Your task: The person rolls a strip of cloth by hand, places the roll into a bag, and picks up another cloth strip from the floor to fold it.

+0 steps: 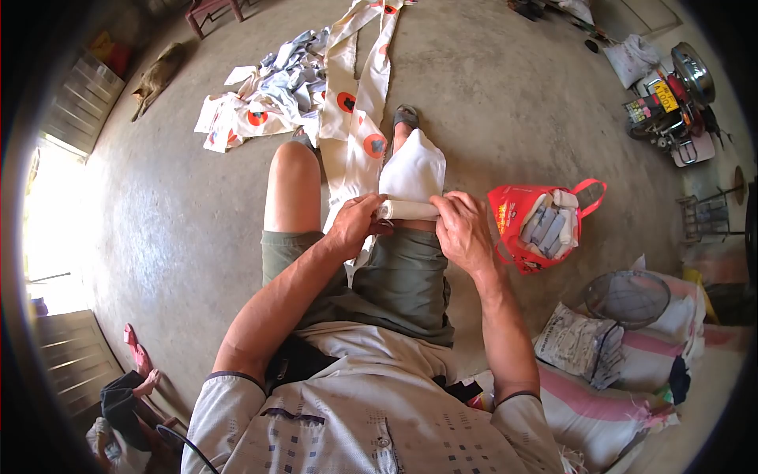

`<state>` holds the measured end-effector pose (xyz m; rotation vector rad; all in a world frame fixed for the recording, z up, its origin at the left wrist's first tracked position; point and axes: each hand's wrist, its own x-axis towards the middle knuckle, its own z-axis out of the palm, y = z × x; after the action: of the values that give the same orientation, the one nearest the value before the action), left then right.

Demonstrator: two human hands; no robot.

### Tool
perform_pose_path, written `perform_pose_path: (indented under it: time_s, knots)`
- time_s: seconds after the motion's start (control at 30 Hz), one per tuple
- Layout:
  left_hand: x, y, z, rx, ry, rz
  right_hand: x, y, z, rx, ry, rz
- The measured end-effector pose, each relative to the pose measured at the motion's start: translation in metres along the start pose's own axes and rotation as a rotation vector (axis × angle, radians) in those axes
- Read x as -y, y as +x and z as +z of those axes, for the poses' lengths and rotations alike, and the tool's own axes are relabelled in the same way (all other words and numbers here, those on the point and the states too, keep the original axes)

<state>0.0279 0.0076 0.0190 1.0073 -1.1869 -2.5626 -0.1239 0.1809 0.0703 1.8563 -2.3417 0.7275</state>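
Note:
Across my right knee lies a white cloth roll (412, 210), its loose white cloth (416, 170) draping down over my shin. My left hand (355, 225) has its fingers closed on the roll's left end. At the other end, my right hand (466, 231) pinches the roll between thumb and fingers. A long cream cloth strip with red-orange circles (341, 150) runs between my legs and away over the floor. Left of that strip is a heap of grey and white cloth pieces (288, 79). A red bag (513, 207) filled with several rolled cloths (550, 225) stands to my right.
Stuffed sacks (588, 407), a wire mesh basket (628, 299) and a printed bag (576, 341) lie at lower right. A motorcycle (675, 110) stands farther back. An animal (159, 77) lies at upper left. Another person's legs (130, 403) show at lower left.

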Motion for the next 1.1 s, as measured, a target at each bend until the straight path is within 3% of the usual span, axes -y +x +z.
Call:
perform_pose_path:
  time_s: [0.4,0.5,0.67,0.87,1.1]
  knots:
    - [-0.003,-0.001,0.003,0.103,-0.096,0.072,-0.010,0.024,0.010,0.142,-0.061,0.074]
    - [-0.005,-0.005,0.013,0.007,0.107,0.173,-0.011,0.030,0.013,0.182,-0.078,0.107]
    - [0.006,0.007,0.012,-0.091,0.098,0.237,-0.007,0.035,0.016,0.210,-0.142,0.180]
    - [0.004,0.009,0.013,-0.182,0.109,0.189,0.011,0.035,0.016,-0.179,-0.078,-0.041]
    - [0.007,0.009,0.015,-0.193,0.190,0.152,0.025,-0.002,0.050,-0.027,-0.055,0.028]
